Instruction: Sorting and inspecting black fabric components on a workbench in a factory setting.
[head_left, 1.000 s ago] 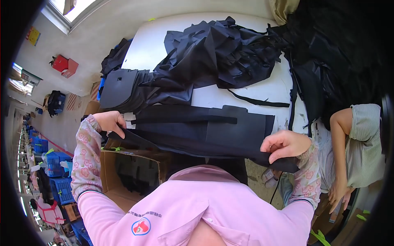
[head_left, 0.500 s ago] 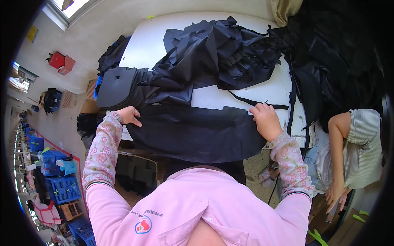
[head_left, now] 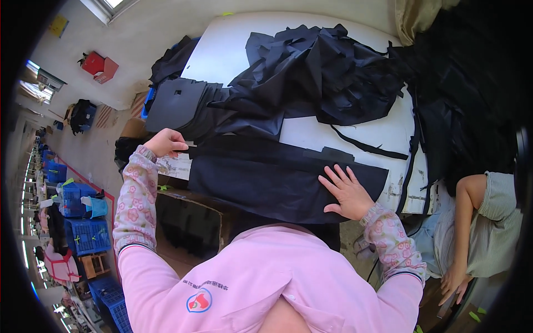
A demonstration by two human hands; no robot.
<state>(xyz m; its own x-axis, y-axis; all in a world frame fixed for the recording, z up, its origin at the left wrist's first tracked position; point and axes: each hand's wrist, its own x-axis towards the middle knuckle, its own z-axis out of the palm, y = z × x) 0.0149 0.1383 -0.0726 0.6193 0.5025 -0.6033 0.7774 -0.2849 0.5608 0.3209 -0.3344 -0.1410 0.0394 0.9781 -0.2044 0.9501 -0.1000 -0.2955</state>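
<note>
A long black fabric panel (head_left: 255,180) lies across the near edge of the white table, its lower side hanging toward me. My left hand (head_left: 165,143) is closed, thumb and fingers pinched at the panel's upper left corner. On the panel's right part my right hand (head_left: 348,193) rests flat, fingers spread, holding nothing. Just beyond my left hand sits a stack of dark flat cut pieces (head_left: 176,105) with a small square hole in the top one. A large crumpled heap of black fabric (head_left: 327,72) covers the table's middle.
The white table (head_left: 222,41) carries a loose black strap (head_left: 369,147) right of the middle. More black fabric (head_left: 466,100) is piled at the right. Another person's arm (head_left: 463,233) is at the lower right. Blue crates (head_left: 89,236) stand at the left, and a cardboard box (head_left: 208,202) under the table.
My right hand has let go of the panel's right end and lies flat on it, farther left. My left hand has shifted to the panel's upper corner. The view has moved slightly.
</note>
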